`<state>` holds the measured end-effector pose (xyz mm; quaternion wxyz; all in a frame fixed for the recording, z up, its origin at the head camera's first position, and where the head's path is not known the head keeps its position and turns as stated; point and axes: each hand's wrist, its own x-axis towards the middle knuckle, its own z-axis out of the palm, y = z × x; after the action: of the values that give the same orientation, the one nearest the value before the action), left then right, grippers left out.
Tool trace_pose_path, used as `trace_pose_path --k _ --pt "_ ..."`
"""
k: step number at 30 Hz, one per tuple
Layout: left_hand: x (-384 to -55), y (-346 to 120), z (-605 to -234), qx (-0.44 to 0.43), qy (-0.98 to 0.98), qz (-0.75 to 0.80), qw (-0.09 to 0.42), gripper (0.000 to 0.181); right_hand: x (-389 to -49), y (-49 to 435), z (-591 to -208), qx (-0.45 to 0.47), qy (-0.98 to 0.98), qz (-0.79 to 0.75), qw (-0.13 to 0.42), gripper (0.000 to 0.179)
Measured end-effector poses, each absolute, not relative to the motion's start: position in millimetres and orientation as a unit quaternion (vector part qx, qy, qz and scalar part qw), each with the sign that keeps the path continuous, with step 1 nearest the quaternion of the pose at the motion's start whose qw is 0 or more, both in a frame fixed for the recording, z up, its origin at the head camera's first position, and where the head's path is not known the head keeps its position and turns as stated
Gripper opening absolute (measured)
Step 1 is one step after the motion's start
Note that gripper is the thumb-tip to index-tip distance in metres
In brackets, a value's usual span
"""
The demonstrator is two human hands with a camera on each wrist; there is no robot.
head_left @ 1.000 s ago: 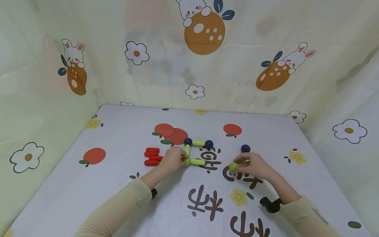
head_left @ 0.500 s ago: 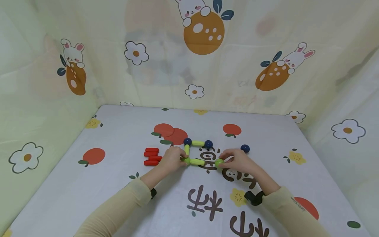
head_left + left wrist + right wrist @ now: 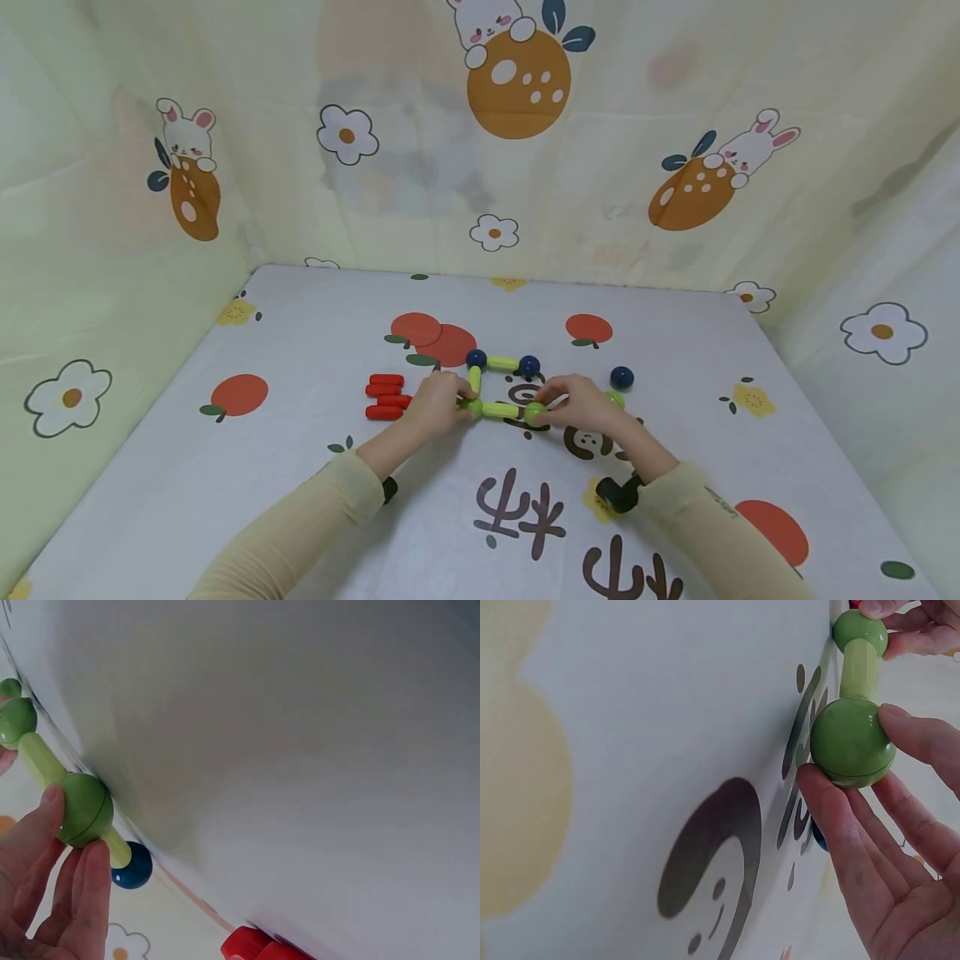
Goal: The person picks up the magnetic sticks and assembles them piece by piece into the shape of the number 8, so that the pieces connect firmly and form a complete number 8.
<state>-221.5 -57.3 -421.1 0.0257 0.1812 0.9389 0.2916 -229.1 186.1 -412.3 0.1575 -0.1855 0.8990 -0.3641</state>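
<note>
We see right hand (image 3: 585,408) has brought pinched green ball (image 3: 853,741) leftward to light-green rod (image 3: 500,410), free end; joint looks made, or nearly. Left hand (image 3: 437,402) pinches corner ball (image 3: 88,808) at other end, steadying it, we judge.

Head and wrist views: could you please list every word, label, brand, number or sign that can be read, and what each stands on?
Nothing is surely legible.
Tablecloth: large brown stylised characters; I cannot read them with certainty.
Right sleeve: dark lettering, too small and blurred to read.
Curtain: faint letter-like marks, illegible.
Balls and rods: no lettering discernible.
</note>
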Motion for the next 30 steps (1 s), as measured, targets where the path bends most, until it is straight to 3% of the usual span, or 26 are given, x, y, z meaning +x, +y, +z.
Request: trace_pose_path --k 30 --pt "-219.6 -56.6 -419.0 0.185 0.939 0.289 0.021 0.027 -230.8 180.3 -417.9 -0.168 0.901 -0.369 0.153 0.025"
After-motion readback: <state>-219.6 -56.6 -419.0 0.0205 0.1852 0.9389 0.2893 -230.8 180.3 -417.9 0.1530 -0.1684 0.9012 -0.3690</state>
